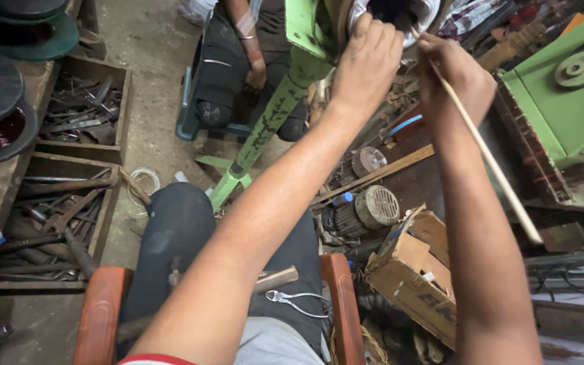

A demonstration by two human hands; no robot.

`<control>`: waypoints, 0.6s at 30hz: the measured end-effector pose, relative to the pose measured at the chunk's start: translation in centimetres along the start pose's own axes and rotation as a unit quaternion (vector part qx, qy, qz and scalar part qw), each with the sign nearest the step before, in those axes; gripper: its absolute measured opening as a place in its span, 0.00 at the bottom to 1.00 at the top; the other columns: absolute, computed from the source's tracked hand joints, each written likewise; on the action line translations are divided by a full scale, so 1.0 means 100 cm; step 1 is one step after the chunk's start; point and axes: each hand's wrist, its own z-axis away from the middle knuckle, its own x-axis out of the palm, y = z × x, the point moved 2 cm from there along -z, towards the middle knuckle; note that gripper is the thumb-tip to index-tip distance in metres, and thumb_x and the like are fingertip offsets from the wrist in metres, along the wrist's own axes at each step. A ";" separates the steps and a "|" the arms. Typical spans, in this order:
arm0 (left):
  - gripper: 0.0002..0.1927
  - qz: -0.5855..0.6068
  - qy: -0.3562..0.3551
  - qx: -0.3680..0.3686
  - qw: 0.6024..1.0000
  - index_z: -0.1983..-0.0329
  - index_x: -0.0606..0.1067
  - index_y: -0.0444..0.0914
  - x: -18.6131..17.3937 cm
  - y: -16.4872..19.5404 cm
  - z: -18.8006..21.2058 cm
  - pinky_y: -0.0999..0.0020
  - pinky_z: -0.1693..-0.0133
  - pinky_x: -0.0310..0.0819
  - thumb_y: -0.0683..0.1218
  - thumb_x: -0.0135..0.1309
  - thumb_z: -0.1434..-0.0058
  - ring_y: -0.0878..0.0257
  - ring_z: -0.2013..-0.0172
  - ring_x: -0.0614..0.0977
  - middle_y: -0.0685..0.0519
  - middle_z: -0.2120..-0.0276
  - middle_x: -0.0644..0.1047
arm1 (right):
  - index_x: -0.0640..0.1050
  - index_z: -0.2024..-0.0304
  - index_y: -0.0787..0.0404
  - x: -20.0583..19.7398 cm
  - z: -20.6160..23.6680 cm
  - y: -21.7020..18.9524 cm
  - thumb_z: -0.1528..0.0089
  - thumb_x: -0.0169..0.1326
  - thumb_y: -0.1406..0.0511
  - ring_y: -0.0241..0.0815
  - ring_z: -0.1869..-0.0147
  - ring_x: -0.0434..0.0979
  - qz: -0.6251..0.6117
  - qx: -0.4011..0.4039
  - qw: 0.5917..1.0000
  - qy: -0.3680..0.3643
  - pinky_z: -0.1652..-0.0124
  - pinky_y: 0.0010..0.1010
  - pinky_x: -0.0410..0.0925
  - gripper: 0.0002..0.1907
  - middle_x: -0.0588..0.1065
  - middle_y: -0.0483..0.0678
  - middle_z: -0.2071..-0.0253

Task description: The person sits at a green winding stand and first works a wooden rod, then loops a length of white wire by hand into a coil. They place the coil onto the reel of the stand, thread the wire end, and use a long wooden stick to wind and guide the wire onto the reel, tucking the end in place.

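**Stick-work on a motor housing held in a green stand**

Near: pliers (297,301) lie on the lap. Farther: the left hand (366,64) curls closed over the round motor housing (422,15) at top; the right hand (455,74) pinches a thin wooden stick (482,150), tip at the housing. Judged: packing windings; next calls for steady pressure.

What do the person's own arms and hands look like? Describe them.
Both forearms are bare, no gloves, watch or rings visible on the left hand or right hand. A short sleeve with a red and white hem shows at the left upper arm.
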 end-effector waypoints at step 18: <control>0.11 0.033 -0.022 0.003 0.999 0.54 0.75 0.40 -0.011 -0.002 -0.003 0.55 0.33 0.52 0.45 0.51 0.38 0.54 0.51 0.73 0.51 0.63 0.73 | 0.73 0.62 0.68 -0.008 0.006 0.006 0.34 0.60 0.76 0.50 0.51 0.86 -0.034 0.007 0.999 0.022 0.52 0.34 0.77 0.07 0.83 0.53 0.52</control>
